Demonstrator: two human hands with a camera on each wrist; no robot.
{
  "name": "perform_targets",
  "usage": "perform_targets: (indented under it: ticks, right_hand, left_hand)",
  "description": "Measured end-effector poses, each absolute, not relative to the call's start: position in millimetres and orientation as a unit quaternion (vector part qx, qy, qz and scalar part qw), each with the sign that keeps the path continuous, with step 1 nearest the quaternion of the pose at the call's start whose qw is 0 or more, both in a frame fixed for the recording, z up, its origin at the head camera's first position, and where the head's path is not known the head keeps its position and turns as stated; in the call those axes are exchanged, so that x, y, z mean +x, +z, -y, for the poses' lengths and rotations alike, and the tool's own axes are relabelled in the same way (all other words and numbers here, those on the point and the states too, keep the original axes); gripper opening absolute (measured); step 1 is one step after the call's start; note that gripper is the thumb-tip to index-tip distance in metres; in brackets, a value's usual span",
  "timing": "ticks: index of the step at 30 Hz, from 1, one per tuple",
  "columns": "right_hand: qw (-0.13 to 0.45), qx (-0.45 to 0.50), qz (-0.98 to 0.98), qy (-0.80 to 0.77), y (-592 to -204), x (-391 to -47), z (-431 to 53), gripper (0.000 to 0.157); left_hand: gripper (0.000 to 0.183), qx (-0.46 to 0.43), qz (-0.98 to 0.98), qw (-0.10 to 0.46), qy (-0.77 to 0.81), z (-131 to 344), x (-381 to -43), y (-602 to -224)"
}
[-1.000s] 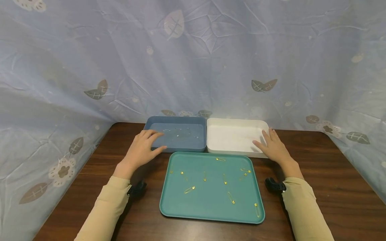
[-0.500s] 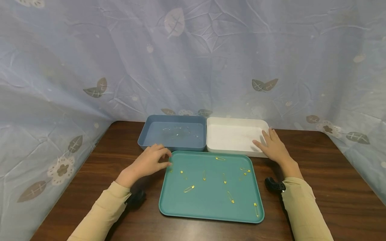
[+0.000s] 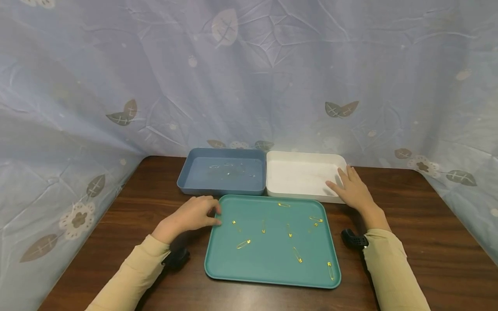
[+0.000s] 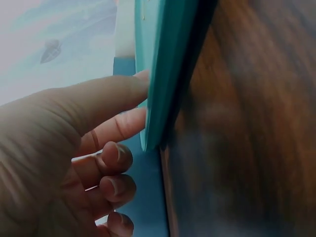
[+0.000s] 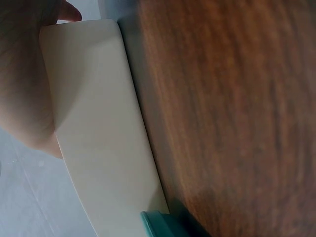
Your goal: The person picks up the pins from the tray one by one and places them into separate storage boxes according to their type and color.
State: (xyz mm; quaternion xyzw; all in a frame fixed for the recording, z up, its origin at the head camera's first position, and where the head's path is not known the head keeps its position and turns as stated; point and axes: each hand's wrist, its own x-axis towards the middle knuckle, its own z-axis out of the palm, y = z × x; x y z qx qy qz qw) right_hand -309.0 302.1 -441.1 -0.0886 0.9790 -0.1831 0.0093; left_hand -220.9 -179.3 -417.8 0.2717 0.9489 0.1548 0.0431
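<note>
the left hand (image 3: pixel 194 214) bends over the left edge of the teal tray (image 3: pixel 268 270), with its thumb (image 4: pixel 111 93) and first finger reaching in past the rim. the tips are hidden behind that rim, so i cannot tell if they pinch anything. a pin there could slip away, because it would be thin and flat. if the hand leans hard on the rim, the tray could slide or tip.

just behind is a blue box (image 3: pixel 194 172) with a few silver safety pins (image 3: pixel 214 166) lying in it. a bump from the knuckles could push it.

in the teal tray, nine gold safety pins (image 3: pixel 247 242) show, spread about. two near the right side lie close together, and they might hook if picked up as one. i can't see if any pin is undone; an undone one could poke a finger.

beside the blue box sits a white box (image 3: pixel 295 194). the right hand (image 3: pixel 352 192) rests on its right edge, fingers spread and loose, gripping nothing. too much weight there could tip the box.

under it all is a dark brown wooden table (image 3: pixel 408 194) with streaky lines. behind and at both sides hangs a wrinkly pale blue cloth (image 3: pixel 249 86) with leaves and flowers, so the room beyond is hidden.
</note>
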Motion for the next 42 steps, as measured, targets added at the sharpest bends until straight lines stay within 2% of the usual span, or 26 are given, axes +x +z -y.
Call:
perform_targets:
  ticks: [10,23,32,42]
  right_hand:
    - [0.006,-0.086,-0.979,-0.186,-442,-310,-303,0.088]
    - [0.01,-0.08,-0.98,-0.182,-444,-310,-302,0.089]
    - [0.012,-0.078,-0.98,-0.183,-444,-309,-302,0.088]
    - [0.011,-0.08,-0.98,-0.183,-445,-310,-303,0.088]
  left_hand:
    - [0.018,0.267,-0.958,0.01,0.103,171,-219,-425]
    - [0.003,0.293,-0.944,0.027,0.151,169,-217,-425]
    - [0.008,0.291,-0.949,0.011,0.122,169,-217,-423]
    - [0.01,0.272,-0.953,0.036,0.131,168,-216,-426]
